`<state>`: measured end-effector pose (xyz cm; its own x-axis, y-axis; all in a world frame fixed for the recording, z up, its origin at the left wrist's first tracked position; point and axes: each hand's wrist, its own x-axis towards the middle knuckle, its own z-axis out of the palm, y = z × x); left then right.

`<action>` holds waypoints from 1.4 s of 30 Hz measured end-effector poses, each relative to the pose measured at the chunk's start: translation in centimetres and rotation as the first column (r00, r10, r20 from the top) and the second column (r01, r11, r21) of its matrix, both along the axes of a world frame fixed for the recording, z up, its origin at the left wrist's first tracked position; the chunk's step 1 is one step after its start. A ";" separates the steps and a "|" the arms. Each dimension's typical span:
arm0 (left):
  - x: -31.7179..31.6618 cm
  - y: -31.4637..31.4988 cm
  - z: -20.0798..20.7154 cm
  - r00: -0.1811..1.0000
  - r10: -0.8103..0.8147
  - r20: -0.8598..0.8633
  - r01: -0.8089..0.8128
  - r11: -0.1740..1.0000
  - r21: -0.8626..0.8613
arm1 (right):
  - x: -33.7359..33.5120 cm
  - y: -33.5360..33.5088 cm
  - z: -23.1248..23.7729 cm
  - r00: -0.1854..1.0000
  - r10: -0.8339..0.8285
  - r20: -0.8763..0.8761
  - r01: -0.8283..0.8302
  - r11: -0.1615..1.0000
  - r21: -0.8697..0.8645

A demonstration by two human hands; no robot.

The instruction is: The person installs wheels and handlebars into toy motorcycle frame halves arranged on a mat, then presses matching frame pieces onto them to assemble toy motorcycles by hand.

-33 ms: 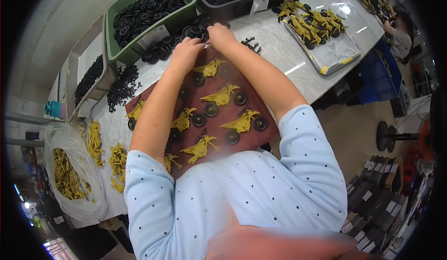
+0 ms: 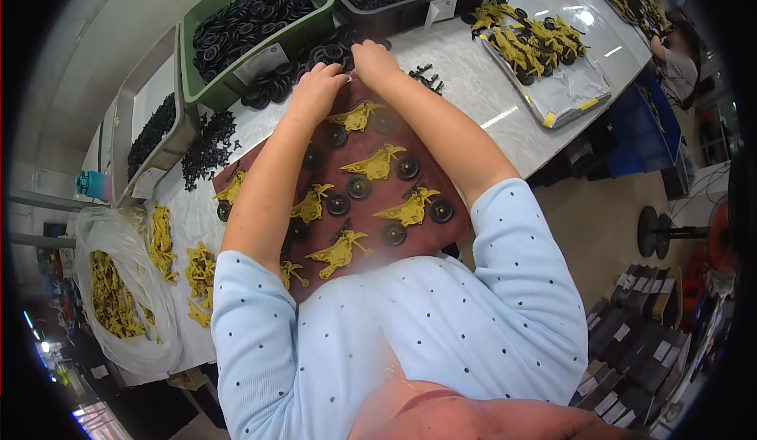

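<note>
At centre, yellow frames (image 2: 375, 164) and black wheels (image 2: 359, 187) lie seemingly unjoined, wheeled frames (image 2: 542, 44) sit piled upper right, and left hand (image 2: 320, 91) and right hand (image 2: 375, 63) nearly meet upper centre, grip unclear.

Mat (image 2: 432, 240): plain dark red. Toy-bike bodies (image 2: 372, 164) on it are yellow, wheels (image 2: 359, 187) black. Wearer's top (image 2: 378, 310): light blue, scattered small dark dots. Table (image 2: 481, 124) pale grey-white. Bins run green (image 2: 296, 42), near-black (image 2: 394, 16) and grey (image 2: 188, 117), black parts in all three. Bag (image 2: 150, 349) translucent whitish, yellow pieces inside. Flat pack (image 2: 572, 93) silvery white with yellow corner patches. Bottle (image 2: 93, 184): teal.
</note>
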<state>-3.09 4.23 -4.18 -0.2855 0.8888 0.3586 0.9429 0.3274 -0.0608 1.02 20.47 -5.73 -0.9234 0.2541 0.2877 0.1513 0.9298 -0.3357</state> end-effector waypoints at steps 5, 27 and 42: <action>-1.1 0.4 0.5 0.998 0.042 0.046 -0.036 0.991 -0.129 | -0.2 -0.1 0.0 0.998 -0.040 -0.046 0.039 0.999 -0.034; 24.5 -21.4 4.2 0.798 0.088 0.596 -0.182 0.978 0.100 | 26.3 -11.1 4.1 0.651 0.755 0.076 -0.718 0.645 -0.262; 26.7 -21.1 1.7 0.888 0.262 0.377 -0.306 0.950 0.060 | 25.0 -12.3 5.3 0.768 0.623 0.150 -0.606 0.782 -0.143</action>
